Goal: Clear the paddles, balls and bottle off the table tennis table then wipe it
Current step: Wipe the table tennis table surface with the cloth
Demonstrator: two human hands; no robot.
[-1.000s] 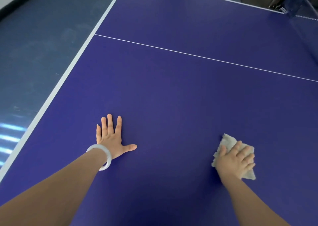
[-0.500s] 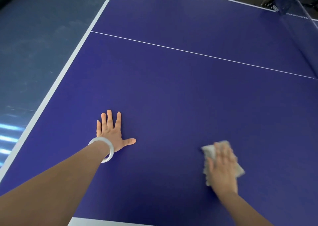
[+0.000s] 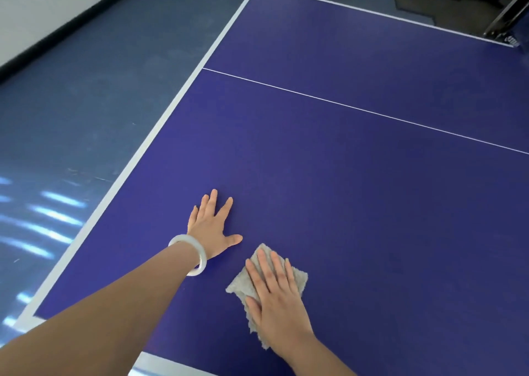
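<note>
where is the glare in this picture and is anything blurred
Head view: streaks of glare lie on the floor at left; the table tennis table is evenly lit; the left hand, right hand and cloth look sharp, with only faint shadows beneath them.

Left grip [image 3: 210, 226] lies flat, fingers spread; right grip [image 3: 274, 298] presses flat just beside, fingers straight.

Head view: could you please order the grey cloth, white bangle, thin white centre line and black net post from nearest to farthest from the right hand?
1. Grey cloth, directly under the right hand, pressed flat.
2. White bangle, close by to its left.
3. Thin white centre line, well ahead across the table.
4. Black net post, far right corner.
</note>
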